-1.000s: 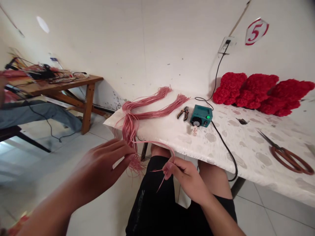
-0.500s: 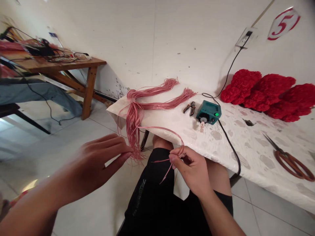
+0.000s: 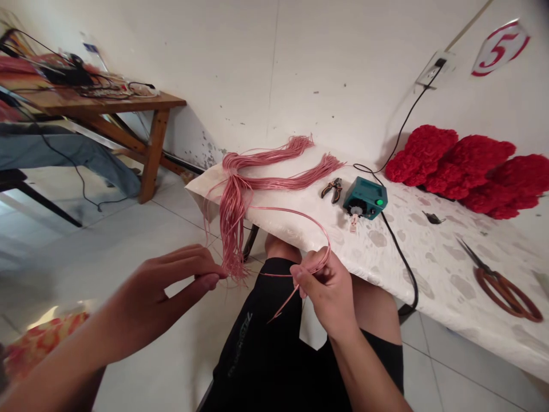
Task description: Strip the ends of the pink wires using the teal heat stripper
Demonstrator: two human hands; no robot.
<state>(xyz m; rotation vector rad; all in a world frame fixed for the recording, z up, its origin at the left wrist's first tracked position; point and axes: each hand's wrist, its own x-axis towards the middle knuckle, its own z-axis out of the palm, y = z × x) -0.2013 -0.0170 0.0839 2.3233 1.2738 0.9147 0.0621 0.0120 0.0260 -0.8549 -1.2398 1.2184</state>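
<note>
A pink wire (image 3: 291, 211) arcs from the bundle's side into my right hand (image 3: 328, 294). That hand is closed, pinching the wire between thumb and fingers over my lap. Two thin ends stick out leftward and down from the pinch. My left hand (image 3: 160, 292) is closed, with thumb and forefinger together beside the bundle's frayed lower tips. What it holds, if anything, is too small to make out. The bundle of pink wires (image 3: 234, 214) is gathered at the table corner; two tails lie on the tabletop and one hangs over the edge.
On the covered table (image 3: 416, 274) are pliers (image 3: 332, 189), a small green machine (image 3: 364, 197) with a lit button, scissors (image 3: 501, 286) and red fluffy bunches (image 3: 467, 166). A black cord (image 3: 401, 260) runs over the edge. A person's leg (image 3: 86, 163) shows by a wooden table (image 3: 167, 103).
My left hand's thumb and forefinger have closed together and drawn slightly left. My right hand has shifted a little left and the wire's loop has widened. The view has moved slightly.
</note>
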